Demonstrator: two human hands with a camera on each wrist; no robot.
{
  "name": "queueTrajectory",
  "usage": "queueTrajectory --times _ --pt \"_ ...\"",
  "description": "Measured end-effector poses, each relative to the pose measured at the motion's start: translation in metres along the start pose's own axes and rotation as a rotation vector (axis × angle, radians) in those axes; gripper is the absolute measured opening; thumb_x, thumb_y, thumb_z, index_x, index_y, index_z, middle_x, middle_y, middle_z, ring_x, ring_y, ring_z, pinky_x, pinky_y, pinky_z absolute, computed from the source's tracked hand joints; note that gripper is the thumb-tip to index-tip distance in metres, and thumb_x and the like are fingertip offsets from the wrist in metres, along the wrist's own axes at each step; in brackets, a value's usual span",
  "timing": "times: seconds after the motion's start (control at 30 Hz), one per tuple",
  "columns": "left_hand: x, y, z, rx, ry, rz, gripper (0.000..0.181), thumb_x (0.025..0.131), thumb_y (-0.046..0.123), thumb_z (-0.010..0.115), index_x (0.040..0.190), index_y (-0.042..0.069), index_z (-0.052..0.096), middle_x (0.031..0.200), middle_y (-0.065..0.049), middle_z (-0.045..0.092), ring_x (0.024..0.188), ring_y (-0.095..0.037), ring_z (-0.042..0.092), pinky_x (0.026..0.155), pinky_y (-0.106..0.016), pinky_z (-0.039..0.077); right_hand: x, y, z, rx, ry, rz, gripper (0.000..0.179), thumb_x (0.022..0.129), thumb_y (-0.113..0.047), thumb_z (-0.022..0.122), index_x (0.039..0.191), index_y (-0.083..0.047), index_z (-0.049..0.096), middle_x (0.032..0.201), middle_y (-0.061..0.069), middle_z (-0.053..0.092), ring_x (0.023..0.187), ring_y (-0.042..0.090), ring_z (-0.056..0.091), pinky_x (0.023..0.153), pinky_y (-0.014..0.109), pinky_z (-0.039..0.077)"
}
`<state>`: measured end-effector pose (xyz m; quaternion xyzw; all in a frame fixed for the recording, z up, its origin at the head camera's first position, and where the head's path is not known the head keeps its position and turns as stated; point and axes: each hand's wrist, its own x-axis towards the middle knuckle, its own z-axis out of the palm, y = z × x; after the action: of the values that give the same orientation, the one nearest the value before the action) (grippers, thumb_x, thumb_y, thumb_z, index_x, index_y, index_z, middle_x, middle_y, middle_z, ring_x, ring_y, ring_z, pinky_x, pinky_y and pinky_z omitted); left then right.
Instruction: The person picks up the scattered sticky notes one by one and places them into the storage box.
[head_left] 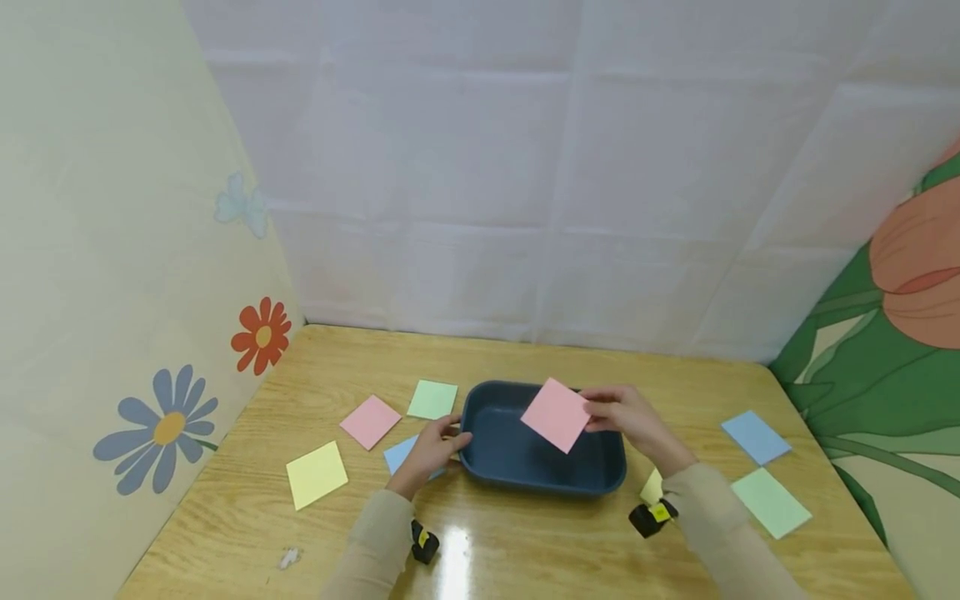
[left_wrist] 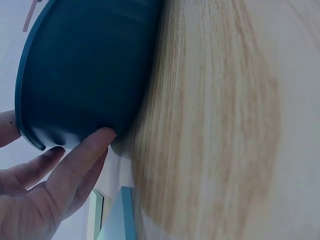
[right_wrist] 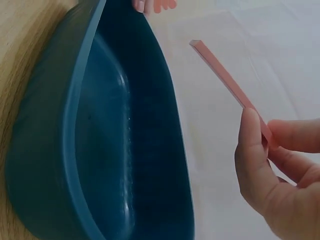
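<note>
A dark blue rectangular bin point(head_left: 517, 479) stands on the table, and its inside looks bare. At its left end my left hand point(head_left: 432, 450) grips the wall, thumb over the rim and fingers against the outside, as the left wrist view also shows. My right hand point(head_left: 626, 417) pinches a pink sticky note pad point(head_left: 555, 415) by one corner between thumb and fingers. That pad is held above the bin, touching nothing else. In the right wrist view the pad point(right_wrist: 225, 80) appears edge-on, as a thin block.
Left of the bin lie a green pad point(head_left: 432, 400), another pink pad point(head_left: 371, 422), a yellow pad point(head_left: 317, 475) and a partly covered blue pad point(head_left: 400, 452). To the right are a blue pad point(head_left: 756, 437), a green pad point(head_left: 772, 502) and a half-hidden yellow pad point(head_left: 652, 487).
</note>
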<state>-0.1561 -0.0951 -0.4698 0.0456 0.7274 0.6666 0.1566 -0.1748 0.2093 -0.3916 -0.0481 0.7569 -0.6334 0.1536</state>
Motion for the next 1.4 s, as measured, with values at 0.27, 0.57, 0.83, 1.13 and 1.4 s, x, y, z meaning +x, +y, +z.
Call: queueTrajectory --times 0.27,0.57,0.83,1.13,1.4 --pt "-0.009 0.017 0.003 0.007 -0.004 -0.009 0.043 0.093 0.005 0.049 0.132 -0.010 0.038 0.108 -0.024 0.051 0.092 -0.039 0.058 0.069 -0.041 0.055 0.006 -0.003 0.010 -0.013 -0.035 0.013 0.035 0.089 0.002 0.050 0.116 0.023 0.044 0.085 0.009 0.061 0.065 0.014 0.059 0.064 0.028 0.055" --pt "-0.009 0.019 0.004 0.016 0.001 -0.016 0.042 0.093 0.006 0.050 0.131 -0.008 0.040 0.106 -0.022 0.052 0.082 -0.024 0.061 0.070 -0.041 0.055 0.016 -0.004 0.019 -0.084 -0.062 0.018 0.031 0.089 0.003 0.049 0.114 0.021 0.048 0.089 0.015 0.060 0.067 0.015 0.059 0.065 0.031 0.055" --pt "0.007 -0.006 0.000 0.008 0.020 -0.015 0.044 0.092 0.010 0.054 0.132 -0.003 0.042 0.104 -0.019 0.054 0.078 -0.021 0.061 0.067 -0.040 0.055 0.025 -0.005 0.026 -0.130 -0.080 0.027 0.030 0.089 0.003 0.049 0.114 0.020 0.050 0.094 0.020 0.059 0.067 0.016 0.059 0.065 0.033 0.055" --pt "0.011 -0.013 -0.001 0.004 0.023 -0.016 0.044 0.092 0.011 0.054 0.132 -0.002 0.042 0.105 -0.020 0.053 0.081 -0.024 0.061 0.066 -0.038 0.055 0.036 -0.005 0.030 -0.155 -0.092 0.021 0.031 0.089 0.004 0.049 0.116 0.021 0.047 0.093 0.020 0.060 0.068 0.016 0.059 0.068 0.039 0.055" --pt "-0.001 0.008 0.002 0.002 0.023 -0.025 0.042 0.092 0.005 0.052 0.131 -0.007 0.041 0.103 -0.020 0.053 0.080 -0.025 0.061 0.068 -0.042 0.055 0.039 -0.006 0.035 -0.190 -0.133 -0.020 0.029 0.088 0.003 0.052 0.113 0.018 0.052 0.090 0.019 0.060 0.069 0.018 0.059 0.067 0.040 0.055"
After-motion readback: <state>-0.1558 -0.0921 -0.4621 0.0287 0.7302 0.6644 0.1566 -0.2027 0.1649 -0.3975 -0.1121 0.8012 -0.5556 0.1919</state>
